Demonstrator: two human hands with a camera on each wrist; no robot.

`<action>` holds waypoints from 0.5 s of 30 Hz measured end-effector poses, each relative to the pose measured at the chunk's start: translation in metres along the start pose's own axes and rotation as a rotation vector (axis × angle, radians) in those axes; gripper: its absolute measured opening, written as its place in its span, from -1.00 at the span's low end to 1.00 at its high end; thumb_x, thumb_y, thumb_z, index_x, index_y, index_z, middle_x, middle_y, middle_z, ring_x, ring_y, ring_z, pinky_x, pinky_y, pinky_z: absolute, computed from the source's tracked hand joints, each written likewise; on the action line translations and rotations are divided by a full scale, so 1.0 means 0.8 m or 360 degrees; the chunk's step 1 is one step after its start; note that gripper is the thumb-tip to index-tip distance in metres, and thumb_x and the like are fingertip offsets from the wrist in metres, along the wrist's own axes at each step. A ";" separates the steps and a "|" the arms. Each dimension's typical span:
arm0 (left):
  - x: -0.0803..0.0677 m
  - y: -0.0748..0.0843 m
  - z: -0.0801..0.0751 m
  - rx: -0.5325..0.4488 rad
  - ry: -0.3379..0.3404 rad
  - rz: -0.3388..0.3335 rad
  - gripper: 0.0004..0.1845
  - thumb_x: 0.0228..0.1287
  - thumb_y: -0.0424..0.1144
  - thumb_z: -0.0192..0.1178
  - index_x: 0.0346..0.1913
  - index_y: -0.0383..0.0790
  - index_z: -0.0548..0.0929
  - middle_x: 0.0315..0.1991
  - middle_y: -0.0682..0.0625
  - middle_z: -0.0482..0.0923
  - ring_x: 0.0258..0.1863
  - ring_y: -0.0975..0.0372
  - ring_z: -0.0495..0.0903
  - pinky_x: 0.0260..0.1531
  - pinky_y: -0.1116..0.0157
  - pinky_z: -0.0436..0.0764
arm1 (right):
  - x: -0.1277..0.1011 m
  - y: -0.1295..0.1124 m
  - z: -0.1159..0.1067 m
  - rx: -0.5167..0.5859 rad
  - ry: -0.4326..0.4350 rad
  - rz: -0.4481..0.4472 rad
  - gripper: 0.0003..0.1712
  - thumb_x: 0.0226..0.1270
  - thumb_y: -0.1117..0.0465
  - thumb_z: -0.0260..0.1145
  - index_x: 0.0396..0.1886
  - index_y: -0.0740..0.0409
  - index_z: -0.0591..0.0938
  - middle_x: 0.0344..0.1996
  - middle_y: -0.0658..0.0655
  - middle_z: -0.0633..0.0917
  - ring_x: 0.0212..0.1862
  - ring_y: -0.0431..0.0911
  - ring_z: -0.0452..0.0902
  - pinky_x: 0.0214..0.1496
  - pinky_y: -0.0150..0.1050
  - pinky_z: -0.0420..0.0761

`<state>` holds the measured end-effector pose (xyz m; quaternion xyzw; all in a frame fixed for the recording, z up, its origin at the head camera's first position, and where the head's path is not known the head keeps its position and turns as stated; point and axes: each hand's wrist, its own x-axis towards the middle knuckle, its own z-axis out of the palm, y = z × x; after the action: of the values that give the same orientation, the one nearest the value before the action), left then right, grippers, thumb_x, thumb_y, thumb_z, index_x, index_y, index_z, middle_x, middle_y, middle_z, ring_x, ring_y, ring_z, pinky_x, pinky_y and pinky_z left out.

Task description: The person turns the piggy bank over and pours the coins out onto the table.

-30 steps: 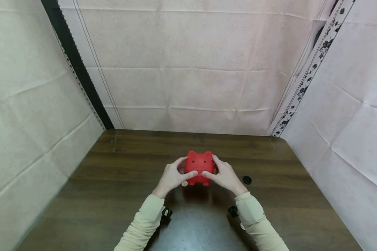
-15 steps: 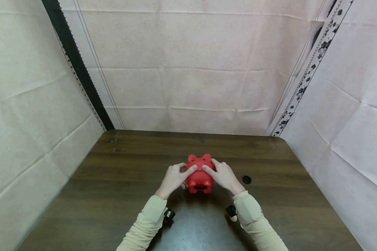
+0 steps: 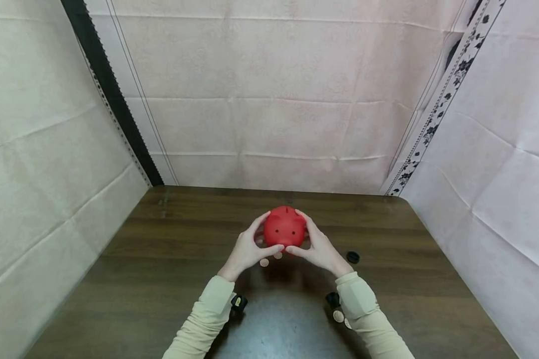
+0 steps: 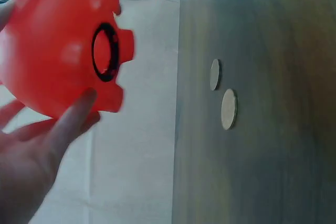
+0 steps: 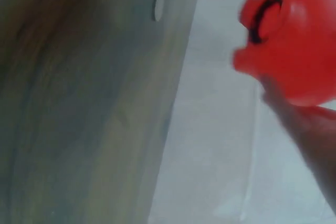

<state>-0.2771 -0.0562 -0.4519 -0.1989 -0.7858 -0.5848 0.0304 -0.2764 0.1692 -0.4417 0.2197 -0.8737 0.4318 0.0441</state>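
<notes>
Red piggy bank (image 3: 285, 228) lifted off the table (image 3: 170, 259), clasped between your left hand (image 3: 247, 252) and right hand (image 3: 320, 251). Two coins (image 3: 271, 259) lie under it, apparently shaken out; next, probably more shaking.

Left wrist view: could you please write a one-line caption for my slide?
Left hand holds a red piggy bank above the wooden table, where two coins lie.
</notes>
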 end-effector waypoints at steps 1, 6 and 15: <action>0.000 0.001 -0.001 -0.0005 -0.0016 0.0046 -0.07 -0.02 -0.07 0.50 0.42 0.28 0.23 0.32 0.04 0.41 0.15 0.05 0.57 0.05 0.03 0.65 | 0.001 0.001 0.001 0.0022 0.0013 -0.0072 0.11 0.07 -0.05 0.50 0.51 -0.31 0.01 0.38 0.03 0.34 0.20 0.02 0.49 0.08 -0.04 0.67; 0.001 0.002 -0.002 0.0006 -0.0063 0.0293 0.02 -0.08 -0.30 0.52 0.43 0.27 0.18 0.45 0.11 0.18 0.31 0.06 0.44 0.14 0.04 0.59 | 0.002 0.009 0.005 0.0037 0.0079 -0.0485 0.21 -0.05 0.22 0.58 0.51 -0.08 0.02 0.54 0.08 0.02 0.39 0.09 0.30 0.15 0.02 0.62; -0.003 -0.005 0.006 0.0178 0.0043 0.0610 0.08 -0.21 -0.54 0.51 0.38 0.04 0.14 0.51 0.02 0.00 0.38 -0.01 0.28 0.18 -0.02 0.54 | 0.000 0.015 0.014 -0.0228 0.0239 -0.0853 0.19 -0.24 0.43 0.61 0.34 0.15 0.05 0.48 0.26 -0.03 0.46 0.10 0.01 0.10 0.03 0.65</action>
<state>-0.2754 -0.0535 -0.4576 -0.3349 -0.7644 -0.5263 0.1628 -0.2804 0.1666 -0.4575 0.4065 -0.8071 0.3568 0.2366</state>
